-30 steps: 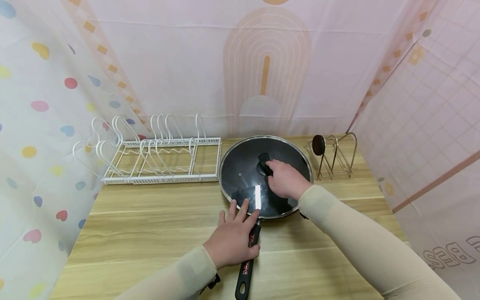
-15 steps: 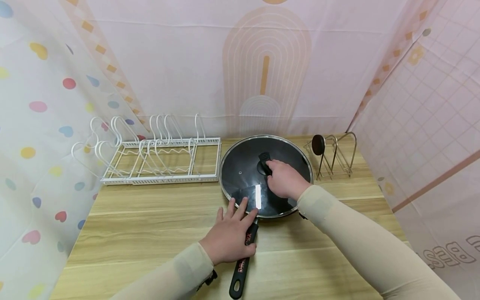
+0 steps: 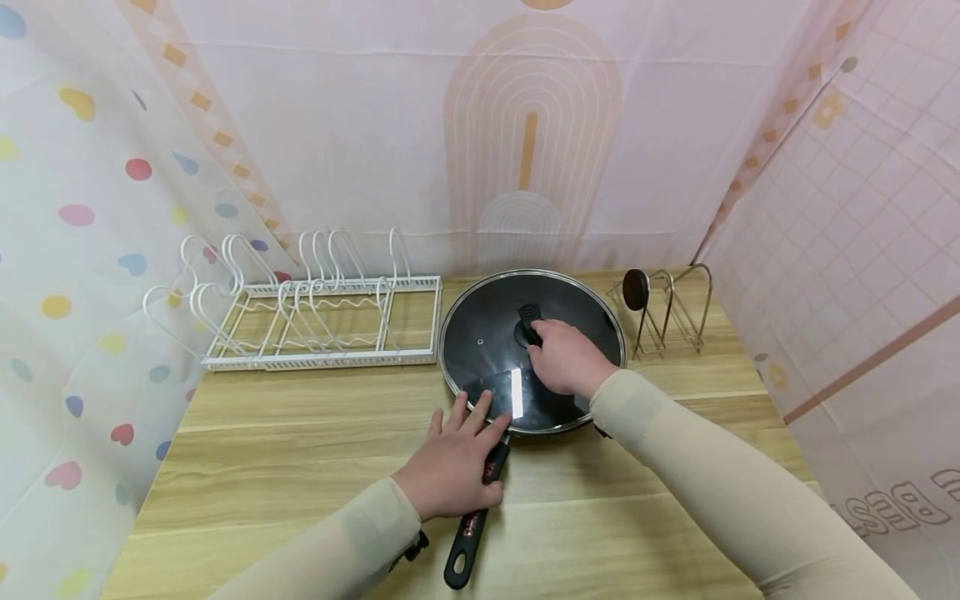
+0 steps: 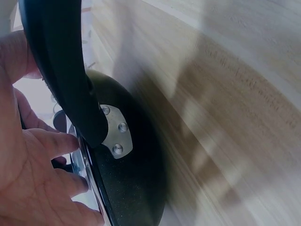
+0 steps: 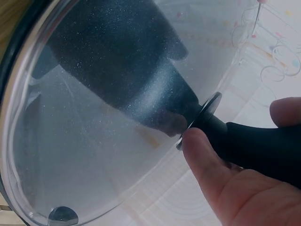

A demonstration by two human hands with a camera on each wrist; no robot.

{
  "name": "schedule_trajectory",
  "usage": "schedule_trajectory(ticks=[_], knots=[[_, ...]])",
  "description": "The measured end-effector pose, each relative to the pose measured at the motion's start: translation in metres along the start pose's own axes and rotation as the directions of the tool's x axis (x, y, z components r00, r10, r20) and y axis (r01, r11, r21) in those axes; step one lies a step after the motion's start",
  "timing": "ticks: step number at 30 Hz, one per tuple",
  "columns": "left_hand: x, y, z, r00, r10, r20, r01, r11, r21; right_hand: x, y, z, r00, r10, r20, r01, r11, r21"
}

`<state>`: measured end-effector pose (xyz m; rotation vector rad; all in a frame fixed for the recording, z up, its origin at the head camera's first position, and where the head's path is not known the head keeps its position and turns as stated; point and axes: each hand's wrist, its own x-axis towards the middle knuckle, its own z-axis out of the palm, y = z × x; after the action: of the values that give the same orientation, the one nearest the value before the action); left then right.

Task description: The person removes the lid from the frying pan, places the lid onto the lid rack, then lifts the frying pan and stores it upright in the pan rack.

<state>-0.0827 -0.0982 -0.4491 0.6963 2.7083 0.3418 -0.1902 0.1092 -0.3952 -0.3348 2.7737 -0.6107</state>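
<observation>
A frying pan (image 4: 136,188) stands on the table with a glass lid (image 3: 480,308) over it, and its black handle (image 3: 467,546) points toward the near edge, angled left. My right hand (image 3: 572,358) grips the lid's black knob (image 3: 529,314); the right wrist view shows fingers around the knob (image 5: 263,146) near its round base. My left hand (image 3: 453,471) lies spread across the upper part of the handle. Its fingertips are at the lid's near rim, and the thumb extends past the handle's right side. In the left wrist view, rivets (image 4: 117,134) join handle and pan.
Left of the pan, close to its rim, stands a white wire rack (image 3: 345,358) with several upright hoops. A smaller metal wire rack (image 3: 705,312) with a dark brown round disc (image 3: 637,290) is at the right. Patterned cloth (image 3: 360,142) hangs behind the wooden table (image 3: 277,450).
The pan's handle has swung to the left, and my left hand has shifted left with it. My right hand stays on the lid's knob, almost in place.
</observation>
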Motion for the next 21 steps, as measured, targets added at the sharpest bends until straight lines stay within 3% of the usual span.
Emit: schedule_trajectory(ticks=[21], knots=[[0.006,-0.028,-0.013,0.999,0.047,0.013,-0.047,0.999,0.017,0.005,-0.010,0.001,0.994,0.109,0.030,-0.110,0.993,0.044]])
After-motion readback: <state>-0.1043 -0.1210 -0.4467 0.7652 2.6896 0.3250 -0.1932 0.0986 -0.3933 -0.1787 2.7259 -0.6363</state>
